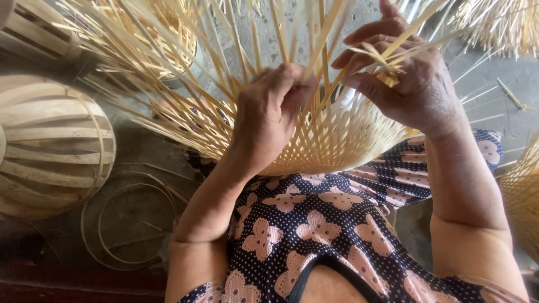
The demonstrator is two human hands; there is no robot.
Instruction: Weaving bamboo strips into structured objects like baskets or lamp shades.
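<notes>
- Nearest the camera, the person's lap is covered by a dark dress (pixel 314 224) with pale flower prints, and a half-woven bamboo basket (pixel 337 140) rests on it, tipped so its woven part faces the body.
- The basket's lower part is already a tight lattice of crossed strips; I judge this portion done, perhaps the base and the start of the wall.
- The left hand (pixel 269 112) lies on the weave with fingers curled together, pressing down on the crossing strips; what the fingertips pinch, if anything, I cannot tell.
- The right hand (pixel 410 84) is higher, thumb and fingers pinched on a thin strip (pixel 387 62), bending it across its neighbours.
- Above both hands many loose strips (pixel 236 50) fan out unwoven, so by my reckoning much of the wall and the whole rim remain.
- On the floor to the left lie thin bamboo hoops (pixel 129 224), not attached to anything.
- Farther left stands a finished round slatted basket (pixel 50 146).
- At the far top more half-made baskets (pixel 168 39) with bristling ends lie on the concrete floor (pixel 505 84).
</notes>
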